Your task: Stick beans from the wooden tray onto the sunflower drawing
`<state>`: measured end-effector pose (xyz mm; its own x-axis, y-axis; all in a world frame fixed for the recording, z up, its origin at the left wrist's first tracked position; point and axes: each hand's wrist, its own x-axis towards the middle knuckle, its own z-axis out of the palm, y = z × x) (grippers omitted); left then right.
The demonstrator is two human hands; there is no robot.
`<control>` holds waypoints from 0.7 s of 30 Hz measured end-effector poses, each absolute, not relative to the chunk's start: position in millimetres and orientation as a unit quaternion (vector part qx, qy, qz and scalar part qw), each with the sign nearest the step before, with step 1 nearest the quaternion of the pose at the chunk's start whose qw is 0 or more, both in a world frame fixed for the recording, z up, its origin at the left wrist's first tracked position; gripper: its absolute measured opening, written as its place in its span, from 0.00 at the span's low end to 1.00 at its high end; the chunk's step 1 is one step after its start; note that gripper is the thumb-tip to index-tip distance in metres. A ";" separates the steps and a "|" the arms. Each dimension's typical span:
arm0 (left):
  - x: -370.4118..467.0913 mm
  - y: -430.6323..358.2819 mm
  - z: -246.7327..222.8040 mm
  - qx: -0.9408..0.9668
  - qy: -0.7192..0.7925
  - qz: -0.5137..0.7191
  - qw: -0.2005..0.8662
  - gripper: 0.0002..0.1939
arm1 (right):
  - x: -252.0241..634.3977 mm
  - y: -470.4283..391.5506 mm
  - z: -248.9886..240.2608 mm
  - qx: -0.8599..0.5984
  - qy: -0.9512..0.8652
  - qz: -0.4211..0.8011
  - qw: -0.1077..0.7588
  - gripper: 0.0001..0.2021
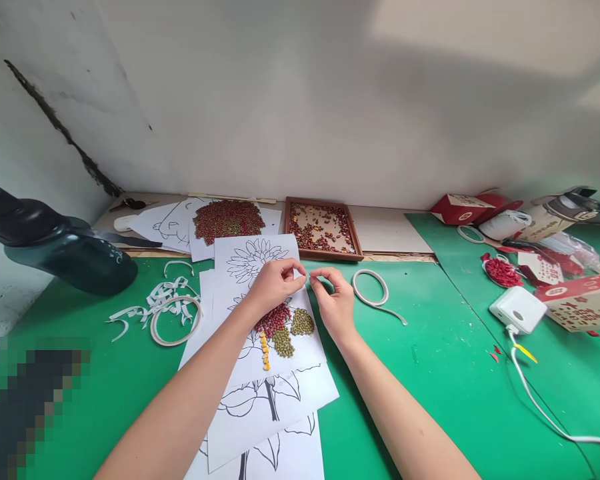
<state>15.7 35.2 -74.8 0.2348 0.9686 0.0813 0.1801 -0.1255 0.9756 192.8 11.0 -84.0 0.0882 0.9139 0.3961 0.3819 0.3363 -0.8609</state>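
Your left hand [275, 287] and right hand [336, 303] face each other at the printed sheet's [307, 353] right edge, fingers nearly meeting; anything between them is too small to tell. Red beans [275, 322], green beans [284, 342] and a row of yellow kernels [265, 352] lie on the sheet. Behind, a wooden tray [330, 255] holds more beans [305, 233]; a white coil [356, 288] rests right of your hands on the green surface [455, 373].
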 end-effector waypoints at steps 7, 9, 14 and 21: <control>15.9 35.7 -76.7 0.636 0.469 0.400 0.463 0.08 | 190.9 9.9 -83.1 -0.511 -0.627 0.246 0.534 0.03; 15.9 35.6 -76.8 0.640 0.471 0.396 0.460 0.08 | 190.9 9.8 -83.4 -0.517 -0.619 0.251 0.535 0.04; 16.2 35.3 -76.8 0.648 0.478 0.388 0.448 0.07 | 191.2 9.1 -83.8 -0.523 -0.608 0.267 0.534 0.07; 15.9 35.7 -77.1 0.642 0.472 0.393 0.458 0.07 | 192.0 9.3 -86.1 -0.518 -0.610 0.271 0.535 0.12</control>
